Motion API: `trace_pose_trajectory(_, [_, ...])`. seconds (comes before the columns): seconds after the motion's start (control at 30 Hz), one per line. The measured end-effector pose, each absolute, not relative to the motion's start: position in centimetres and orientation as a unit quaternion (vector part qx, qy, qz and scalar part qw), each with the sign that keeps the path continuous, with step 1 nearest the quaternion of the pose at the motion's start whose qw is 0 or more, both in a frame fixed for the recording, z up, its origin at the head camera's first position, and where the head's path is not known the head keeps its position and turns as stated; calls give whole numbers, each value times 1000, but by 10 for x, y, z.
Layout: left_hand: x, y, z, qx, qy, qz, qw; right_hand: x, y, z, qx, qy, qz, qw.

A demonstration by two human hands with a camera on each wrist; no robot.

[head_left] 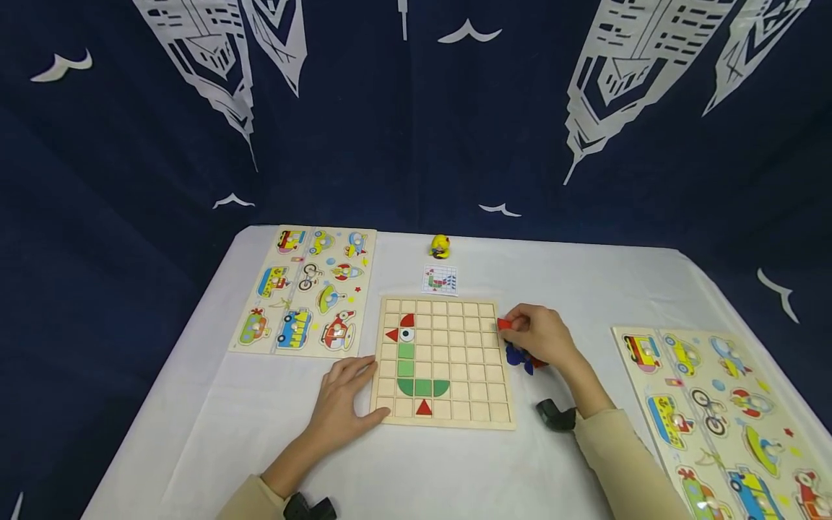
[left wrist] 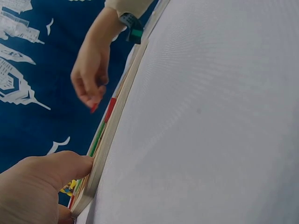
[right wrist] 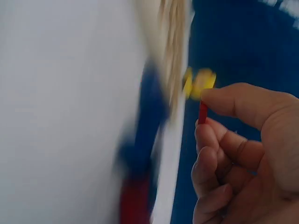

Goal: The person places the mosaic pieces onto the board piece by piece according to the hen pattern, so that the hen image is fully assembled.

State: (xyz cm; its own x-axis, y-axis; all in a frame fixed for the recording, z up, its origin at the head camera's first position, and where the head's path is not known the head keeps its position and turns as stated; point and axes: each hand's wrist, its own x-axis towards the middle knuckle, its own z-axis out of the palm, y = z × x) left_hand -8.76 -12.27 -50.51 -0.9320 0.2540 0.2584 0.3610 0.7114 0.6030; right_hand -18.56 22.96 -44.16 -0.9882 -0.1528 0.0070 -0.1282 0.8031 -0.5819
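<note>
At the wooden grid board's (head_left: 458,348) right edge, the right hand (head_left: 542,336) pinches 1 red tile (head_left: 503,324) between fingers and thumb; the left hand (head_left: 341,401), fingers and thumb apart, touches its left side.

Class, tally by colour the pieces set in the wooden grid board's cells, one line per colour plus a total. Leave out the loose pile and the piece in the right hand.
Red pieces: 3
Green pieces: 5
White eye piece: 1
Total on the grid board: 9
</note>
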Motion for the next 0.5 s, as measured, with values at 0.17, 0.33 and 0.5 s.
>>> trace_pose_trajectory(0.17, [-88,-123,-503,-171,-919,-345,81,-168,176,-437,-89,933,-345,47])
trace_pose_trajectory(0.33, [-88,-123,-502,-174,-917,-349,80,-154,134,-441,-110,928,-349,69])
trace_pose_trajectory(0.5, [-87,-124,-502,-174,-919,-347,76,-146,114,-449,-121,930,-337,86])
